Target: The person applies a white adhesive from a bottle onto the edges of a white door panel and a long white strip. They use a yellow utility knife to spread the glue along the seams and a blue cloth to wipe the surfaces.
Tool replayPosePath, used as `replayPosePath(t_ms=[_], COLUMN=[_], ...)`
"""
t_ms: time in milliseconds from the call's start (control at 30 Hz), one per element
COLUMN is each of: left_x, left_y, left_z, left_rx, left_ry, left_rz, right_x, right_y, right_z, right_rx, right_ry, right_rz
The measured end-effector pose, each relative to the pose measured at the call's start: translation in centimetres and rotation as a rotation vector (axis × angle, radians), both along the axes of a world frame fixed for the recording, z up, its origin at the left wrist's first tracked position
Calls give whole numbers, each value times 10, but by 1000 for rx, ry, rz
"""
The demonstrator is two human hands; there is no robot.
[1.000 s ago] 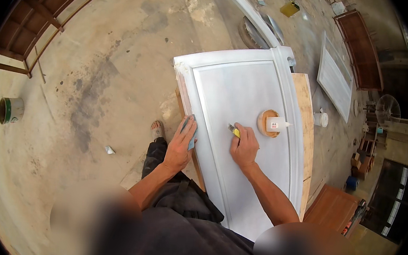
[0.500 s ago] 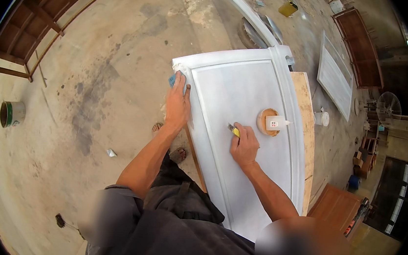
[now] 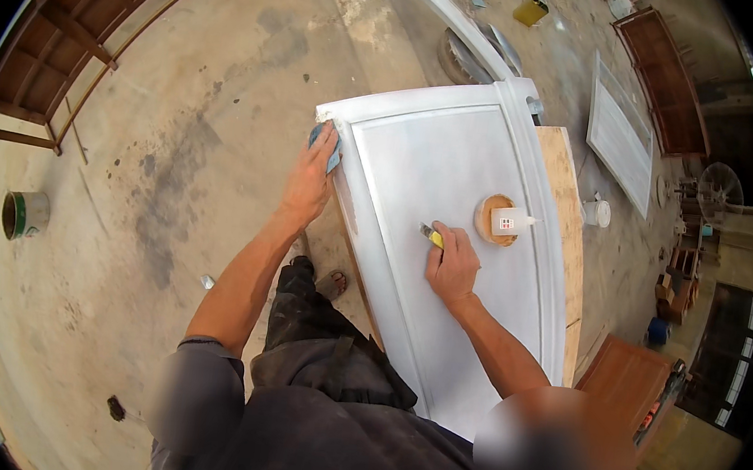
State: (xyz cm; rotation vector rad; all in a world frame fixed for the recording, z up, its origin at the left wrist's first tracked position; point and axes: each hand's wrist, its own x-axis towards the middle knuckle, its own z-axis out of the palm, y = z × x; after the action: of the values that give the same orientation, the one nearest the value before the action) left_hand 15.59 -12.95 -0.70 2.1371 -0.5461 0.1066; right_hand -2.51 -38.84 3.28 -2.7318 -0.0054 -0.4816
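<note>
Your left hand (image 3: 309,185) pinches a blue pad (image 3: 335,159) at the ten o'clock corner of the white panel (image 3: 429,163); your right hand (image 3: 455,268) grips a yellow tool (image 3: 435,238), with the bottle (image 3: 508,221) and bowl (image 3: 486,212) at two o'clock.

The left hand (image 3: 309,183) reaches farther forward, fingers (image 3: 322,144) extended together, the left forearm (image 3: 244,277) slanting back leftward. Behind and right of it, the right hand (image 3: 453,265) curls in a grip, the right forearm (image 3: 506,352) angling back rightward.

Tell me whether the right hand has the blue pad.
No, the left hand has the blue pad, while the right hand grips a yellow tool.
</note>
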Motion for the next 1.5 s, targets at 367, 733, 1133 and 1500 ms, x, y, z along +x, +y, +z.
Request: replayPosePath(t_ms=[367, 733, 1133, 1500], left_x=[-3, -33, -51, -46], left_y=[18, 18, -8, -29], left_z=[5, 8, -6, 11], left_rx=[57, 4, -164, -323], left_ry=[-9, 100, 83, 305], left_rz=[-121, -143, 10, 165], right_x=[0, 5, 4, 0], right_y=[-2, -2, 2, 0], right_z=[0, 3, 3, 1], right_rx=[-6, 13, 15, 7], right_ry=[-17, -18, -9, -2], right_rz=[5, 7, 1, 1])
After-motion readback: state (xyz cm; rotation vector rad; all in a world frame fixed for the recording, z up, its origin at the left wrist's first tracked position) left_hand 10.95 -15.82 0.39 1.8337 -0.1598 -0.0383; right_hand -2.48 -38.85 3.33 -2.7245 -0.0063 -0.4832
